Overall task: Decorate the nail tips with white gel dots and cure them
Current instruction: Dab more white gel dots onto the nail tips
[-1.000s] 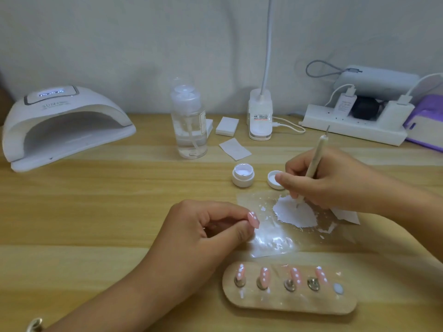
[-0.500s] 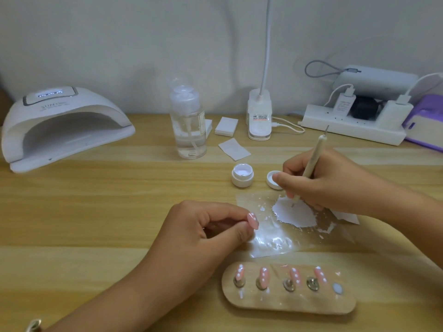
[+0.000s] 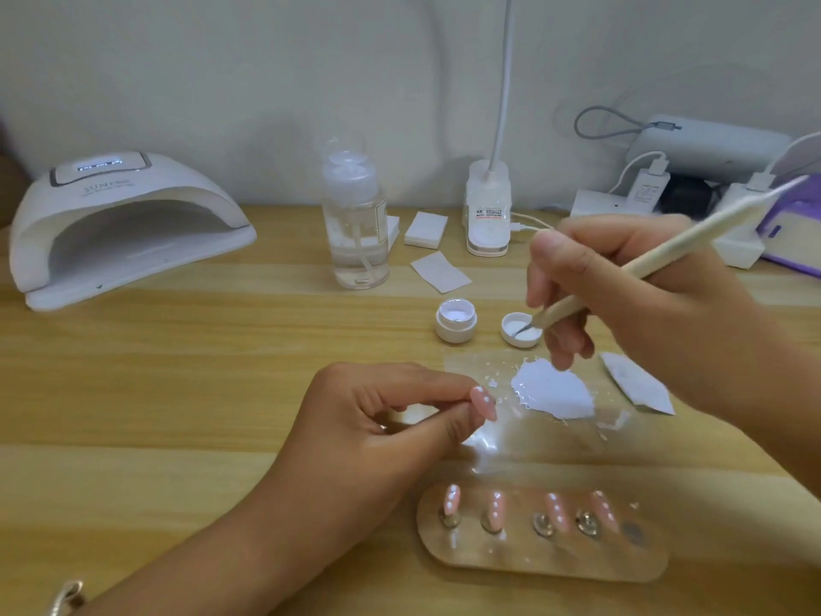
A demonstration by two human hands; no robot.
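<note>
Tool (image 3: 693, 237) now at lid (image 3: 511, 325); four mounted tips (image 3: 452, 500)

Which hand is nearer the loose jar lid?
Right. The right hand is just right of the lid, its dotting tool pointing into it; the left hand is nearer the person, pinching a nail tip.

From the gel jar (image 3: 456, 321) I see free table (image 3: 222, 371) to its left as far as the curing lamp (image 3: 120, 224), but the pump bottle (image 3: 355, 224) stands behind it, the lid (image 3: 517, 341) just at its right, and the smeared film (image 3: 488, 442) in front of it.
</note>
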